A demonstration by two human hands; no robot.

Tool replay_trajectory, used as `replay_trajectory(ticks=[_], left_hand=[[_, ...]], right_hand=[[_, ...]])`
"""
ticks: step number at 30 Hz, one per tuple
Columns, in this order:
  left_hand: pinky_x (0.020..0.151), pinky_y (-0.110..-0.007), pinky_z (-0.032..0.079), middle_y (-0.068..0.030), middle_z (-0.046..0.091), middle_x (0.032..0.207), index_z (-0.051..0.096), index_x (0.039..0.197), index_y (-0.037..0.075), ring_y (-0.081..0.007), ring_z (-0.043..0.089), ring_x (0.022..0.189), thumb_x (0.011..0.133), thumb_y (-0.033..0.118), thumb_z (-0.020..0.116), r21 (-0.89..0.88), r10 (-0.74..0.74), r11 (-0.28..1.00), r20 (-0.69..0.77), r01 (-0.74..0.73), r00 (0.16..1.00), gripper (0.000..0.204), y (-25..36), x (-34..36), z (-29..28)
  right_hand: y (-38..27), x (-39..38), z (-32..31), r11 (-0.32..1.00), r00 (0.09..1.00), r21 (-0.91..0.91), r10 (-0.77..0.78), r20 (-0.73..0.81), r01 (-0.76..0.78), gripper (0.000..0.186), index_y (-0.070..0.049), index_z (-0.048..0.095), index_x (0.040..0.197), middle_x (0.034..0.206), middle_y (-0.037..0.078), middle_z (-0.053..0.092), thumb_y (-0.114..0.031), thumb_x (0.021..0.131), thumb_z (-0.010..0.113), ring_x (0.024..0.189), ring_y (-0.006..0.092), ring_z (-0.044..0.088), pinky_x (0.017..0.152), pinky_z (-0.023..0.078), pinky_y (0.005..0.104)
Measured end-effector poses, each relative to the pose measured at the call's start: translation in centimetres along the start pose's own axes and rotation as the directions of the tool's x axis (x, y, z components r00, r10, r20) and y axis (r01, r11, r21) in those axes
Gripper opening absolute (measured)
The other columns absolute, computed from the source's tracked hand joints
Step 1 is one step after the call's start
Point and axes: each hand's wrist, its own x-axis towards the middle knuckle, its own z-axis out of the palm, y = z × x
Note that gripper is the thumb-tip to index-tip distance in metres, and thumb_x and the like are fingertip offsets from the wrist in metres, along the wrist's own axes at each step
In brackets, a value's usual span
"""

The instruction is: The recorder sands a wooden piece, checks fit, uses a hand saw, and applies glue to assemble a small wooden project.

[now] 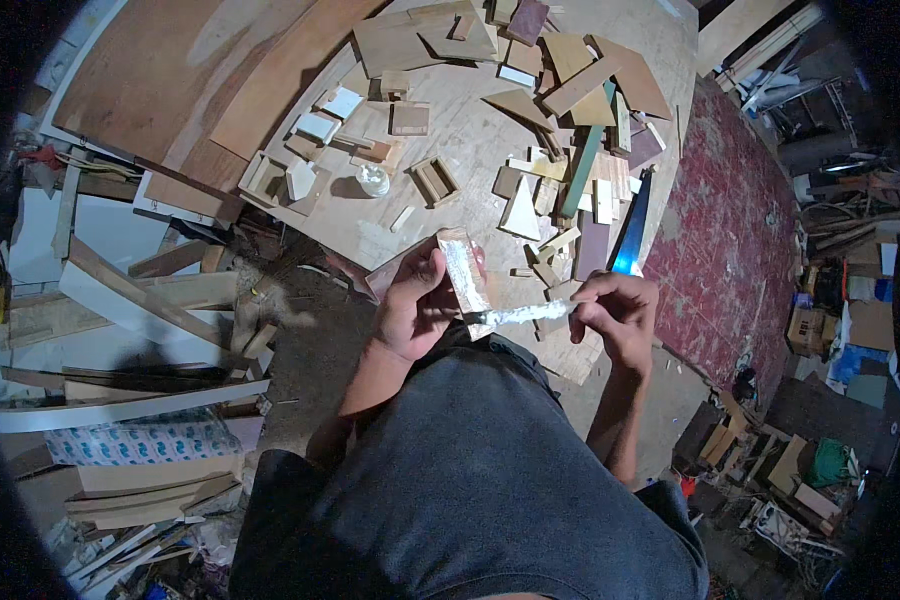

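Note:
My left hand is closed on a small wooden block, held nearly upright over the table's front edge, with white paste along its upper face. My right hand pinches a thin stick thickly coated in the same white paste, its far end at the lower part of the block. An open jar of white paste stands on the table beyond my left hand, near a small open wooden box.
The plywood table carries several wood offcuts, more small boxes and a long blue-bladed tool at the right. Stacked boards lie at the left. Scrap piles cover the floor on both sides.

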Motion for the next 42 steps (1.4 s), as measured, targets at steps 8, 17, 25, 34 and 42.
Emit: replay_trajectory(ticks=[8,17,25,34,42], left_hand=[[0.09,-0.039,0.051,-0.0138,0.065,0.112,0.058,0.119,0.002,-0.0249,0.064,0.103,0.09,0.022,0.067,0.05,0.02,0.999,-0.039,-0.018,0.999,0.036,-0.5,0.0,0.2],[0.087,-0.037,0.054,-0.0119,0.065,0.109,0.057,0.121,0.003,-0.022,0.064,0.101,0.088,0.019,0.07,0.097,0.049,0.994,-0.029,-0.046,0.998,0.04,-0.3,0.2,0.2],[0.086,-0.036,0.049,-0.0141,0.059,0.107,0.055,0.115,-0.001,-0.0244,0.06,0.099,0.086,0.032,0.07,0.273,0.087,0.96,-0.101,-0.056,0.991,0.047,-0.7,-0.1,-0.1],[0.077,-0.027,0.056,-0.012,0.066,0.11,0.057,0.121,0.005,-0.0192,0.065,0.1,0.089,0.017,0.069,0.119,-0.017,0.993,0.031,0.013,0.999,0.036,0.2,0.0,-0.4],[0.084,-0.032,0.055,-0.0109,0.067,0.107,0.058,0.119,0.001,-0.0183,0.065,0.099,0.088,0.016,0.07,0.193,0.066,0.98,-0.042,-0.057,0.997,0.037,-0.2,-0.1,0.7]], right_hand=[[0.6,0.9,0.8,0.995,0.997,-0.079,-0.057,-0.05,0.053,0.013,0.007,0.066,0.081,0.068,0.01,0.064,-0.004,0.087,0.069,0.052,0.0138,0.06,0.043,0.048,0.0262],[0.5,0.6,-0.6,0.999,0.998,0.033,0.036,0.059,-0.038,0.018,0.005,0.065,0.078,0.064,0.008,0.061,-0.008,0.089,0.067,0.05,0.0137,0.059,0.042,0.047,0.0258],[2.0,1.2,-0.6,0.998,0.996,0.001,0.068,0.05,-0.068,0.016,0.004,0.066,0.079,0.062,0.007,0.06,-0.008,0.09,0.067,0.045,0.0118,0.055,0.038,0.043,0.0254],[1.6,0.9,-1.7,0.992,0.982,0.029,0.114,0.152,-0.119,0.021,0.004,0.063,0.075,0.059,0.008,0.057,-0.01,0.089,0.068,0.044,0.0128,0.054,0.037,0.043,0.0258],[1.8,1.9,-0.5,0.999,0.998,-0.003,0.047,0.032,-0.047,0.018,0.005,0.064,0.078,0.059,0.006,0.057,-0.007,0.09,0.066,0.043,0.0128,0.054,0.036,0.042,0.0258]])
